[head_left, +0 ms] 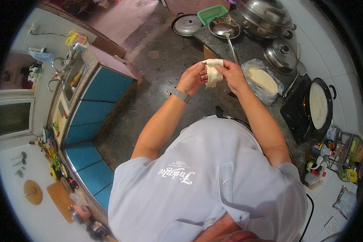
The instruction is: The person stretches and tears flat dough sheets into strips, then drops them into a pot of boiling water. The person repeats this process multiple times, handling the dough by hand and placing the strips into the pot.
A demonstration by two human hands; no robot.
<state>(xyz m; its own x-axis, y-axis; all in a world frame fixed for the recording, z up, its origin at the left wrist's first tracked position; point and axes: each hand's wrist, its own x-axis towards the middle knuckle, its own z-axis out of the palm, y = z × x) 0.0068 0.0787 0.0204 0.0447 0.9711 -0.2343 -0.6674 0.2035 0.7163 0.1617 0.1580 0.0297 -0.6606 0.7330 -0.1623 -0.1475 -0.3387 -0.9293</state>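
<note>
I hold a soft pale sheet of dough point(213, 74) up in front of me at the top middle of my view, hanging in a fold. My left hand point(191, 78) grips its left side, fingers curled, and my right hand point(234, 76) pinches it between thumb and fingers on the right. Just right of my right hand, a round stack of similar pale sheets point(260, 80) lies in clear plastic on the dark counter. Further right, a black pan point(331, 92) on the stove point(293, 121) holds a pale round sheet point(317, 107).
Along the right counter point(211, 43) stand a skimmer point(224, 29), a large steel steamer point(262, 16) and a lid point(279, 56); bottles point(322, 149) sit beside the stove. A lidded pot point(186, 26) stands beyond. On my left are a sink point(78, 70) and blue cabinets point(97, 105).
</note>
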